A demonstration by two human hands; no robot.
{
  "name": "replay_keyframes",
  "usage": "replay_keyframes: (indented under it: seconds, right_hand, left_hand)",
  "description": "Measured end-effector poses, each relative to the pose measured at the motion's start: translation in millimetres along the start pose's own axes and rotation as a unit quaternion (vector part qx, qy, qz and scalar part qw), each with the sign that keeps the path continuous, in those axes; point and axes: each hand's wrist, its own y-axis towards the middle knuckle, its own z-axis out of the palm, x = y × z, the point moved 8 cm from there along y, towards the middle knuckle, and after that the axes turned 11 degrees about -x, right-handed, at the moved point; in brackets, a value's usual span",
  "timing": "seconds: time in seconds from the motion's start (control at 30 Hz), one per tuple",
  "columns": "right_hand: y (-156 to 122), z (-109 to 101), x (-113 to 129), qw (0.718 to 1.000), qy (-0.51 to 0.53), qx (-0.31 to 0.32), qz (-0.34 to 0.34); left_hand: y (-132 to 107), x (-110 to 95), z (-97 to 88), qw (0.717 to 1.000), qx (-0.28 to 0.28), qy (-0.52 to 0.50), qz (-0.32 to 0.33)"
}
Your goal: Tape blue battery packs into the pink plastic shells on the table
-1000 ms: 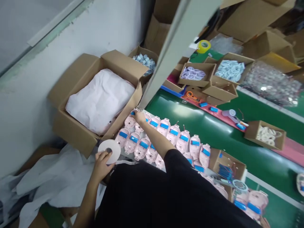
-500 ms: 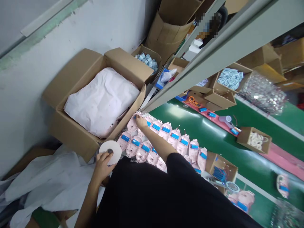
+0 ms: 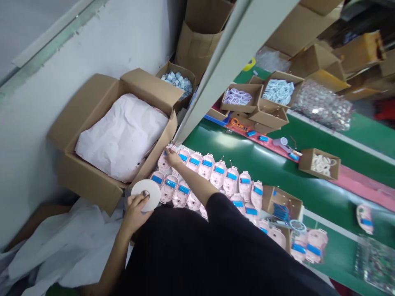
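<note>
My left hand [image 3: 135,211] is closed around a roll of white tape [image 3: 154,197], its fingers hooked into the core hole. My right hand [image 3: 173,158] reaches to the far-left pink plastic shell [image 3: 163,163], fingers pinched together at the blue block inside it. Whether anything small sits between those fingertips is hidden. More pink shells stand in rows on the bench, each with a blue block, such as this blue rectangular block [image 3: 207,163]. My right forearm covers part of the rows.
A large open carton [image 3: 92,185] with white paper stands left of the shells. A grey post [image 3: 212,78] rises behind them. Across the green bench [image 3: 212,142] are boxes of purple rings [image 3: 237,97], light blue rings [image 3: 277,91] and white rings [image 3: 322,163]. A box of blue parts [image 3: 282,209] stands right.
The view has shifted, so the bench and boxes appear further left. My right hand stays at the same end shell, and my left hand still grips the tape roll.
</note>
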Motion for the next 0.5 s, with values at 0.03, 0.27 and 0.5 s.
replay_keyframes:
  seconds: [0.03,0.27,0.5]
  right_hand:
    - [-13,-7,-3,1.000,0.023,-0.016,-0.001]
    - [-208,-45,-166,0.973,0.177,-0.105,0.107]
    - [-478,-118,-478,0.799,0.001,-0.324,0.506]
  left_hand:
    - [4,-3,-0.2,1.000,-0.001,-0.003,0.009]
    - [23,-26,31.0,0.996,0.000,-0.041,0.076]
    - [19,-99,68.8,0.990,0.003,-0.057,0.130]
